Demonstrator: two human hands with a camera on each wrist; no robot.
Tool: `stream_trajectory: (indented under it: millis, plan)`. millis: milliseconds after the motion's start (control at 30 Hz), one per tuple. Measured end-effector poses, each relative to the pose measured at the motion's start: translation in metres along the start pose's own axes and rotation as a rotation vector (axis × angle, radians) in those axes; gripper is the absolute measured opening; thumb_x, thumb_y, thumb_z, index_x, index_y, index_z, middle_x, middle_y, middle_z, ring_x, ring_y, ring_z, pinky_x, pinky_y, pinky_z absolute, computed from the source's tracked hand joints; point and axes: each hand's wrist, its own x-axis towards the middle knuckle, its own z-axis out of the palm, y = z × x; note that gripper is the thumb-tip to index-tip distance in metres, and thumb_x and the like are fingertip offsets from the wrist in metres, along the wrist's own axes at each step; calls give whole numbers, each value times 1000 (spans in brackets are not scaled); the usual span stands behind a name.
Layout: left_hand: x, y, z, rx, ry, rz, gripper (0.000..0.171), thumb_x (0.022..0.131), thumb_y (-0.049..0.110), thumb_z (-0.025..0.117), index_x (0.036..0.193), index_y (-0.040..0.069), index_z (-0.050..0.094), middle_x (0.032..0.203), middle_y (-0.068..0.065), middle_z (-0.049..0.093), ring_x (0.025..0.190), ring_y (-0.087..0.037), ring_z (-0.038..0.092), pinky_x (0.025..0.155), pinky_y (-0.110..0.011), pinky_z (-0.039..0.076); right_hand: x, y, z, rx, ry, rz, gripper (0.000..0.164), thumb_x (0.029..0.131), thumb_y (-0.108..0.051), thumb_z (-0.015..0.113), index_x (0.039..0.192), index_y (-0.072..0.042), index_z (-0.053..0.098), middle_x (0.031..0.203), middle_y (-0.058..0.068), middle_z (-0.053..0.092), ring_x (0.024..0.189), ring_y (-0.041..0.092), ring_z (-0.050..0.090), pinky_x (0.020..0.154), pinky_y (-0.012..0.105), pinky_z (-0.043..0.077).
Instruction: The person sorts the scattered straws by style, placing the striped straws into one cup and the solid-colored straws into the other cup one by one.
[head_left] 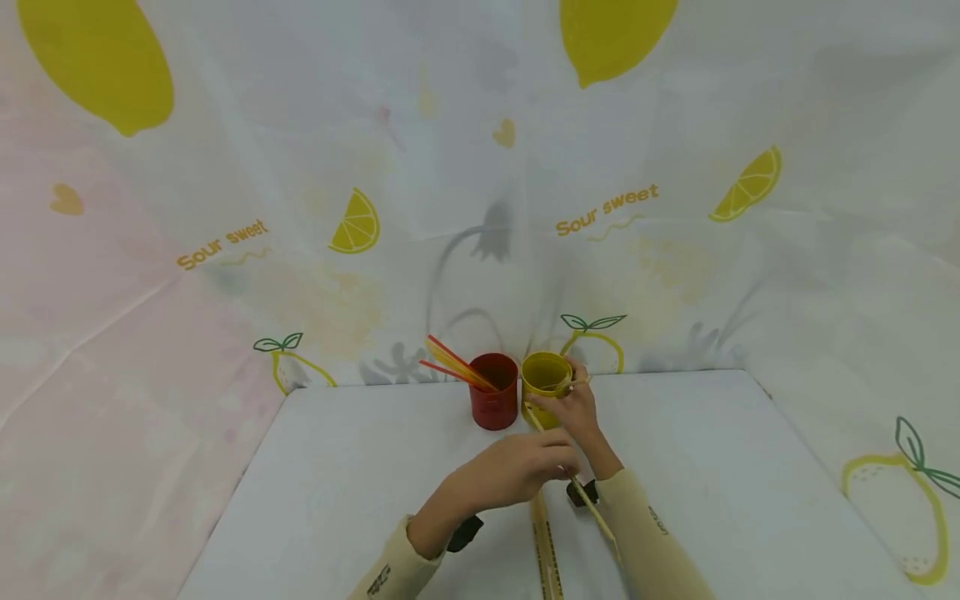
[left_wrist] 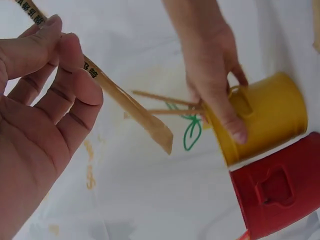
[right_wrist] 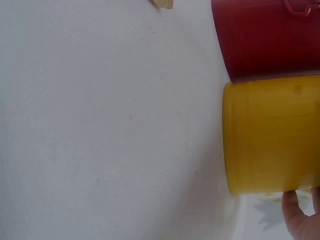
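My left hand (head_left: 517, 468) pinches a slim stick in a brown paper wrapper (left_wrist: 127, 102) with dark printing. Its flattened end points toward the buckets in the left wrist view. My right hand (head_left: 572, 407) grips the yellow bucket (right_wrist: 275, 137) around its side, thumb on the near side near the rim and fingers behind. Thin light-brown sticks (left_wrist: 167, 111) jut out of the yellow bucket's mouth. Close beside it, on the left, stands the red bucket (head_left: 493, 410), which holds several red and yellow sticks (head_left: 453, 363).
More printed paper-wrapped sticks (head_left: 546, 546) lie on the white table (head_left: 337, 467) near the front, between my forearms. Behind the table hangs a pale cloth (head_left: 465, 167) with lemon prints.
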Motion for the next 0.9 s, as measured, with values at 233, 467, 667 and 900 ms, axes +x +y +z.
stream_trajectory:
  millis: [233,467,667,900]
  plan:
    - [7,-22,-21,-154,173,8,21,91,-4,67,107,10,63,107,2,58,98,-7,54,87,-17,47,1,8,-3,-35,-4,-103,74,86,-6,73,146,5,31,128,24,55,109,38,56,91,50,45]
    - [14,-45,-29,-201,353,-83,23,88,-3,70,105,9,61,103,-2,59,89,-13,54,72,-22,48,3,8,-3,29,-12,-50,83,82,-12,79,147,4,30,130,22,50,111,33,53,90,34,45]
    - [20,-48,-32,-266,521,-166,23,88,-13,65,106,-1,58,101,-15,59,86,-25,63,67,-28,53,3,3,-1,33,-2,-26,96,73,-11,88,146,6,29,132,23,49,115,34,53,95,46,45]
    - [26,-40,-36,-432,633,-228,20,91,-16,58,109,-9,52,94,-24,59,79,-34,62,68,-31,55,4,3,-1,19,3,-41,94,71,-10,89,145,3,32,134,21,47,117,34,52,100,48,42]
